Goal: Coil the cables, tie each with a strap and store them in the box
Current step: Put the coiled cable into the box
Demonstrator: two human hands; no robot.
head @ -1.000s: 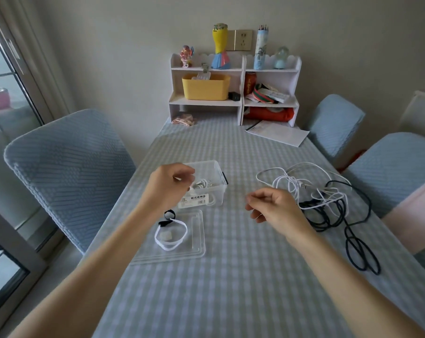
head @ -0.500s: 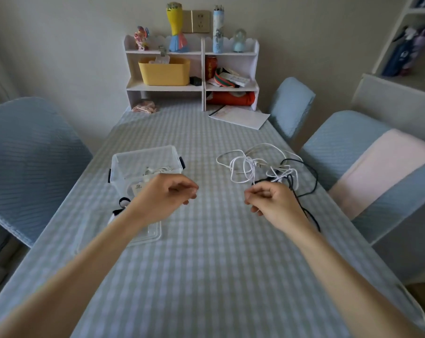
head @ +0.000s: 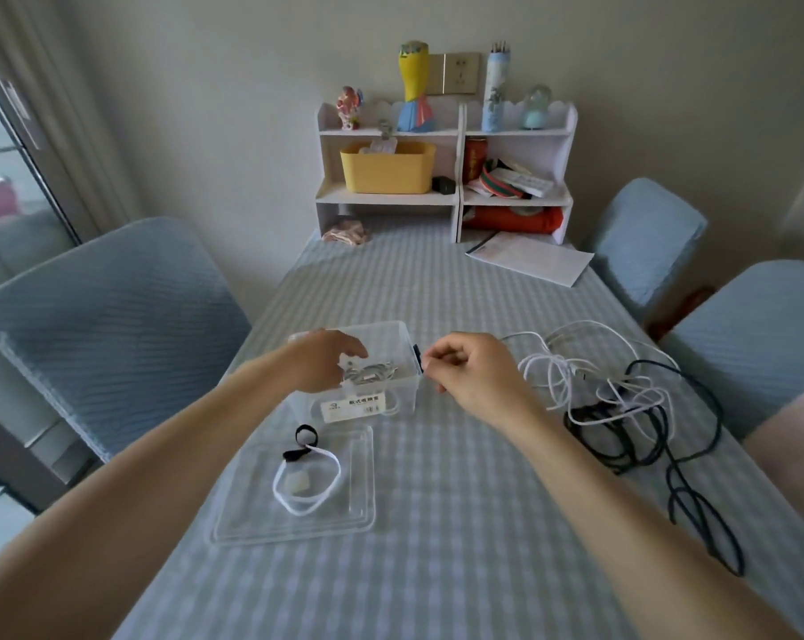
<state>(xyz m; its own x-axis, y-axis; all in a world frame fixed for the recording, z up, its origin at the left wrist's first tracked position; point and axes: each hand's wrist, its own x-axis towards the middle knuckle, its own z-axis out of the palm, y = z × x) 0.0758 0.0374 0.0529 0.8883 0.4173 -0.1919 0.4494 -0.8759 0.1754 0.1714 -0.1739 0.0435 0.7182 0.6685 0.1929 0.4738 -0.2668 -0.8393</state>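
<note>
Head view: clear plastic box [head: 393, 399] mid-tabletop, one coiled white cable [head: 372, 374] already inside. Left hand [head: 319, 362] over box, fingers loosely curled, grasp unclear. Right hand [head: 471, 371] clenched beside box, seemingly holding nothing. Tangled white cables [head: 557, 367] and black cables [head: 658, 436], thin and limp, near right edge, uncoiled. Straps [head: 305, 443] on flat transparent lid [head: 358, 505].

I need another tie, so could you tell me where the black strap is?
In the head view, the black strap lies on the clear lid, left of centre, just in front of the clear box.
</note>
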